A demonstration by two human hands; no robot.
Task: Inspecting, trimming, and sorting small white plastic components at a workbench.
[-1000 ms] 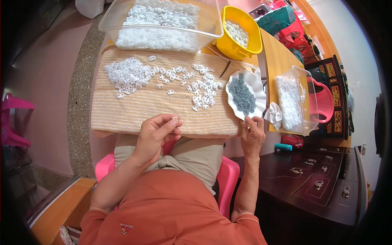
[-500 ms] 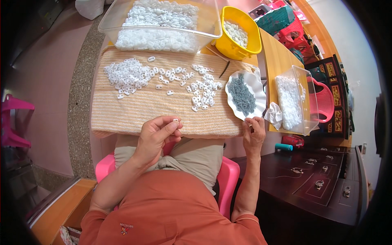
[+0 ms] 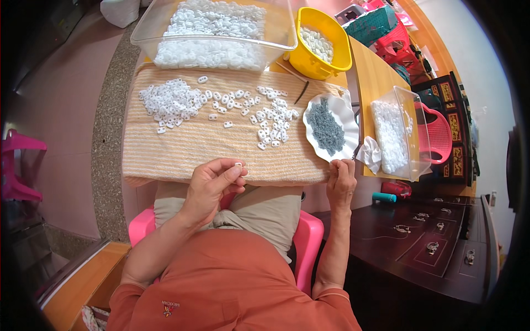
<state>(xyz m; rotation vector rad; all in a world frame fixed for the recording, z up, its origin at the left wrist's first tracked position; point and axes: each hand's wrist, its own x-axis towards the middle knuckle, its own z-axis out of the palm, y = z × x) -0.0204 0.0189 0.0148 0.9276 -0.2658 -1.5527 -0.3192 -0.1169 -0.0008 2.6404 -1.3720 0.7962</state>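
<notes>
My left hand (image 3: 212,185) is closed above the front edge of the towel-covered tabletop (image 3: 182,149), pinching a small white plastic piece (image 3: 238,164) between thumb and forefinger. My right hand (image 3: 341,179) is at the near rim of a white wavy-edged plate (image 3: 311,144), its fingers bent and pressed together. Anything in that pinch is too small to make out. On the plate lies a heap of tiny grey parts (image 3: 326,127). Across the towel are a pile of white two-hole plastic pieces (image 3: 172,102), a looser group of them (image 3: 273,124) and several scattered between.
Beyond the towel stand a large clear bin (image 3: 221,33) of white pieces and a yellow tub (image 3: 342,55) with pale pieces. A thin dark-tipped stick (image 3: 301,92) lies near the plate. To the right are crumpled tissue (image 3: 369,154) and another clear bin (image 3: 395,135).
My right hand has drawn its fingers closer together and shifted very slightly toward me at the plate's rim. My left hand keeps the same pinch in the same place.
</notes>
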